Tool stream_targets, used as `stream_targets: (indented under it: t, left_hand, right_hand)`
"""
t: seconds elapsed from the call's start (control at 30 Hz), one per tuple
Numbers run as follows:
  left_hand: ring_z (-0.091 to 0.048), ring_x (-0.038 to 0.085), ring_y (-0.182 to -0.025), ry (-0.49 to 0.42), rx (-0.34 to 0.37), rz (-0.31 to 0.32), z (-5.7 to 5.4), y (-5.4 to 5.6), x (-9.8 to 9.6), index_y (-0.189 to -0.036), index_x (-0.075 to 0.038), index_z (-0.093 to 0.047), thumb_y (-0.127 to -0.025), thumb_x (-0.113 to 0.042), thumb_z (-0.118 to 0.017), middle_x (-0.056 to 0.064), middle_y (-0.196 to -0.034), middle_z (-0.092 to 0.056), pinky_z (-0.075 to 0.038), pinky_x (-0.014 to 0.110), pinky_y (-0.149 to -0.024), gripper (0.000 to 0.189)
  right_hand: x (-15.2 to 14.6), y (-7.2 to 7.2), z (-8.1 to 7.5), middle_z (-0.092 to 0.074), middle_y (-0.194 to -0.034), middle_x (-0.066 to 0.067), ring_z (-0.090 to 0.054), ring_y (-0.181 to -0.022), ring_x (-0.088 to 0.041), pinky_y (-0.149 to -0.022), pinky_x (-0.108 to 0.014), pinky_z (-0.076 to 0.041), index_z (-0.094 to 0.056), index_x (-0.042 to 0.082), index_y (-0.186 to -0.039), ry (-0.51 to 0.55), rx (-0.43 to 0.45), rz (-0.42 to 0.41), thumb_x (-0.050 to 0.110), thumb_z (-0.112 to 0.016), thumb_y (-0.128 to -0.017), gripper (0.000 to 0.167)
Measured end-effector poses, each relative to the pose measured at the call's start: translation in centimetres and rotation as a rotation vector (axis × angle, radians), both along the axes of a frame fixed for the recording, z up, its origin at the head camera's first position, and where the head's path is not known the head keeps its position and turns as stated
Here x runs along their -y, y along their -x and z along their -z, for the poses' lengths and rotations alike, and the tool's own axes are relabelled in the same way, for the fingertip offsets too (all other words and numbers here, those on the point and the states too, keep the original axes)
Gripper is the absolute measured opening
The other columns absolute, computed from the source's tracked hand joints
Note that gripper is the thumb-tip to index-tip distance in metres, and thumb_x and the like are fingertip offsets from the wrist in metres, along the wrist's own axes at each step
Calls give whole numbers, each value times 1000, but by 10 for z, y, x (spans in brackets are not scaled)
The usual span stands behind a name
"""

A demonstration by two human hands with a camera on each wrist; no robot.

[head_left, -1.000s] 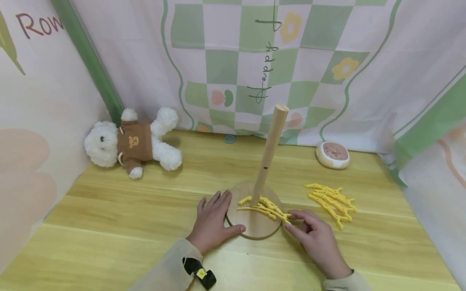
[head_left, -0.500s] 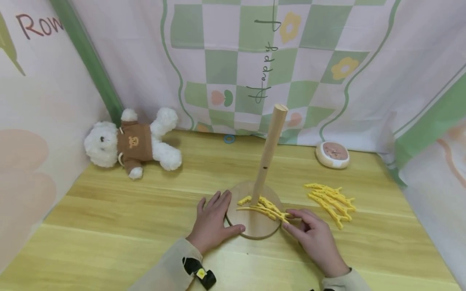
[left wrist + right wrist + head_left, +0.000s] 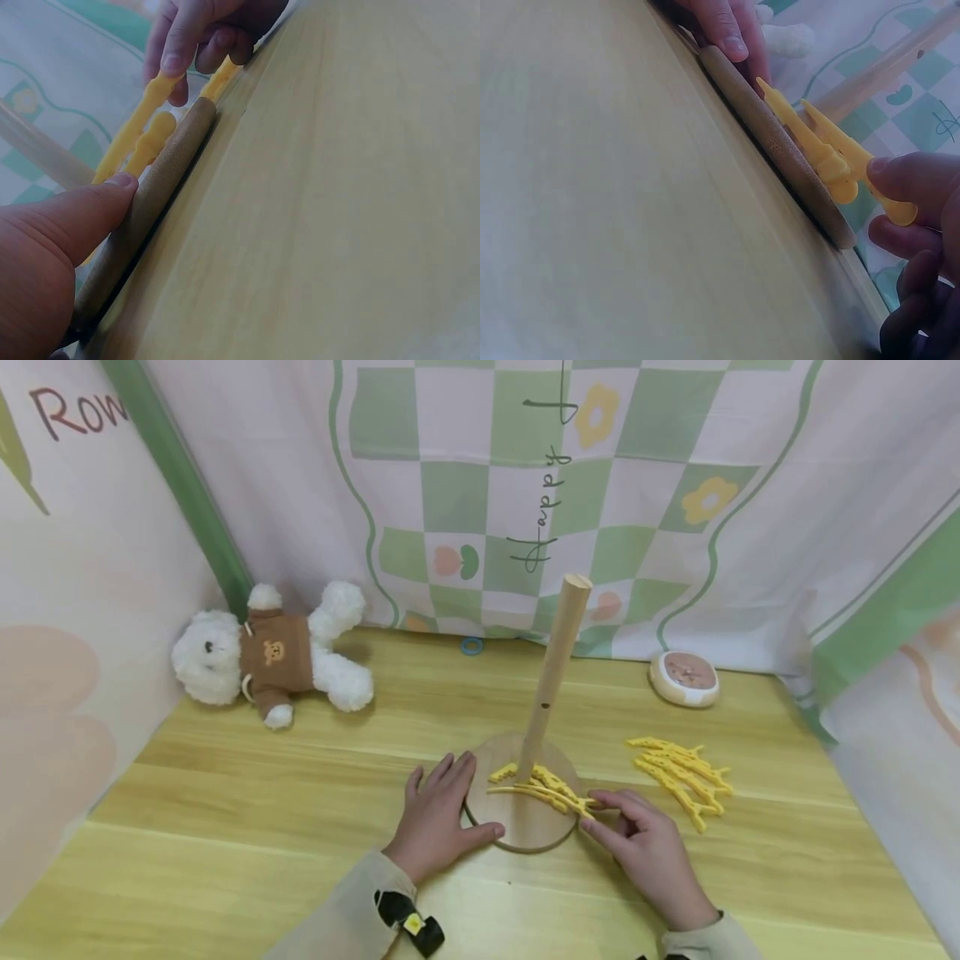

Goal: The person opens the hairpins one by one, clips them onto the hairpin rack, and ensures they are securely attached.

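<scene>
A round wooden base (image 3: pixel 517 833) lies on the table with a wooden post (image 3: pixel 558 652) standing up from it, slightly tilted in the head view. My left hand (image 3: pixel 438 818) rests against the left side of the base, fingers stretched along its edge, thumb on the front rim. With thumb and forefinger, my right hand (image 3: pixel 652 856) pinches the right end of a curved yellow forked plastic stick (image 3: pixel 855 154). That stick passes in front of the post, close over the base. More yellow forked sticks (image 3: pixel 814 154) lie on the base around the post's foot.
Several more yellow forked sticks (image 3: pixel 678 777) lie in a pile to the right. At the back are a white plush dog (image 3: pixel 273 652) in a brown shirt, a blue ring (image 3: pixel 472 646) and a small white-and-pink device (image 3: pixel 684 678). A patterned curtain (image 3: pixel 457 427) hangs behind the table.
Almost nothing moves. The right hand and the stick it pinches shift very slightly left; the left hand stays on the base.
</scene>
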State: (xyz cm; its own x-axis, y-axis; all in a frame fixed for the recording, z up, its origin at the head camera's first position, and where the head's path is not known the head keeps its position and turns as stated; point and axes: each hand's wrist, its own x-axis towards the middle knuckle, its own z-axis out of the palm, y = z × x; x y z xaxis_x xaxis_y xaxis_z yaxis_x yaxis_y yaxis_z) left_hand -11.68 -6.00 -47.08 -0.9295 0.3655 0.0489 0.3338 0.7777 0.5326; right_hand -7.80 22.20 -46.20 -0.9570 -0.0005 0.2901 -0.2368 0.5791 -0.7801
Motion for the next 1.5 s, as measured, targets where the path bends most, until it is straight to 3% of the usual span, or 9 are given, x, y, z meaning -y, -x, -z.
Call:
stream_targets:
  t: [0.93,1.2,1.5]
  left_hand:
    - [-22,32,-151,3,14,5,-1,0,0,-158,-7,-30,-82,-66,-69,8,-163,-29,-4,62,-118,104]
    - [-22,32,-151,-1,14,5,-1,0,0,-157,-7,-30,-82,-66,-70,9,-163,-29,-4,62,-118,104]
    - [-23,32,-151,9,11,0,-1,0,0,-157,-7,-30,-82,-67,-69,8,-163,-29,-4,62,-118,104]
  right_hand:
    - [6,5,-1,-71,-101,-1,-48,-56,-7,-46,-23,-43,-75,9,-114,10,17,-30,10,-83,-82,34]
    - [6,7,-1,-68,-99,3,-54,-71,-7,-60,-22,-49,-76,12,-110,-51,24,-9,13,-84,-81,30]
    - [6,8,1,-67,-95,2,-54,-70,-7,-59,-22,-48,-75,10,-112,-41,34,5,12,-84,-81,33]
